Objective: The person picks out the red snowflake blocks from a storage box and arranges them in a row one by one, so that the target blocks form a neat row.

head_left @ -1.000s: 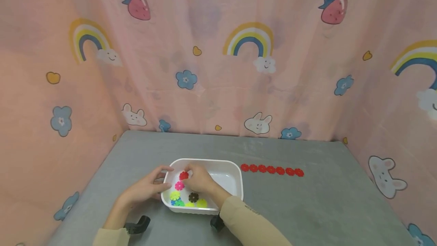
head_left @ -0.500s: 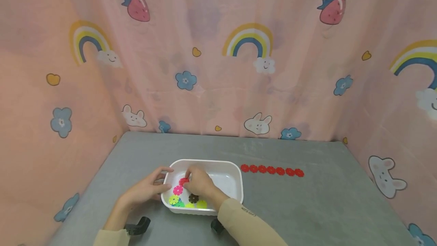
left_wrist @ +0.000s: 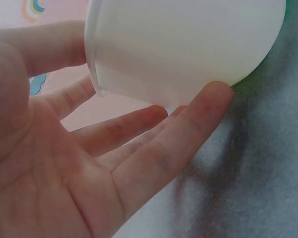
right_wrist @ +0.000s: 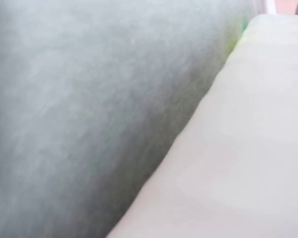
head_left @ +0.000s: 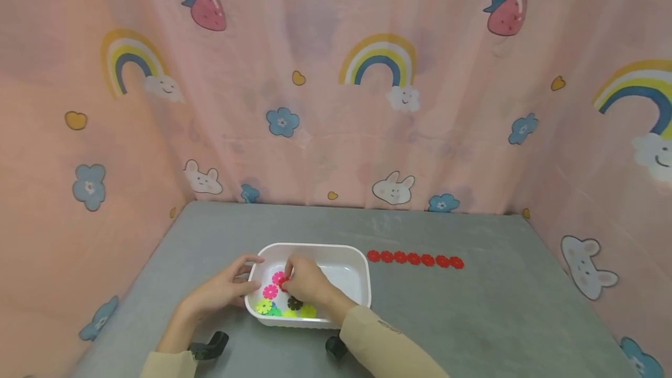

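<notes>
A white plastic tray [head_left: 343, 254] stands on the grey table, with several flower-shaped plastic discs inside. My left hand [head_left: 223, 287] touches the tray's left end with thumb and fingers spread; the left wrist view shows nearly straight fingers against its outer wall [left_wrist: 184, 44]. Inside the tray my right hand [head_left: 307, 282] pinches a red flower-shaped disc [head_left: 284, 285], partly hidden by the fingertips. Pink discs [head_left: 270, 291] lie just left of those fingertips. Yellow discs [head_left: 264, 306], a green one [head_left: 275, 311] and a dark brown one [head_left: 294, 303] lie along the tray's near side.
A row of several red flower-shaped discs [head_left: 413, 259] runs across the table [head_left: 472, 308], right of the tray. Patterned pink curtains [head_left: 325, 150] enclose the back and sides. The right wrist view shows mostly the table and the tray's outer wall [right_wrist: 238, 163].
My right hand has moved slightly nearer inside the tray, fingertips now on a red disc beside two pink ones. A second pink disc has come into view. My left hand keeps its place.
</notes>
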Available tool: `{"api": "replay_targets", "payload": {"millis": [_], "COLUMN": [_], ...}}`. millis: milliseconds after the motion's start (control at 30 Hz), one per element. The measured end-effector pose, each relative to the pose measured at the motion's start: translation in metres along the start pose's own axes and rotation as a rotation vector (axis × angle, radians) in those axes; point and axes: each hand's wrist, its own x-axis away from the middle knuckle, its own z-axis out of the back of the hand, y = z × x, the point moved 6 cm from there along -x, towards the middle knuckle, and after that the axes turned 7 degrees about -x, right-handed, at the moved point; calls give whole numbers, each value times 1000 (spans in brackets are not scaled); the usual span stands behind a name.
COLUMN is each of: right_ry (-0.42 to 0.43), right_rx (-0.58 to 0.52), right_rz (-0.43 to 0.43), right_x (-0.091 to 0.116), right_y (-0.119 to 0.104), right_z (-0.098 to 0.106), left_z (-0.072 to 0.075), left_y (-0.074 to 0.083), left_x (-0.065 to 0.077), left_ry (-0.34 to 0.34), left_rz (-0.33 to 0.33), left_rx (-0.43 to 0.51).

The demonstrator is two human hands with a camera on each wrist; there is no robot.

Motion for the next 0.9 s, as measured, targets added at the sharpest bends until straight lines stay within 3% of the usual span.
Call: {"api": "replay_targets", "payload": {"millis": [500,900], "right_ry": [-32,-24], "right_rx": [-70,-112], "right_rz": [74,224], "right_x": [26,55], "right_y": [-4,2], "right_z": [35,77], "left_z": [-1,0], "left_y": [0,0], "left_x": [-1,-1], "left_ry": [0,9], "left_rz": [7,2], "left_rx": [13,-4]}}
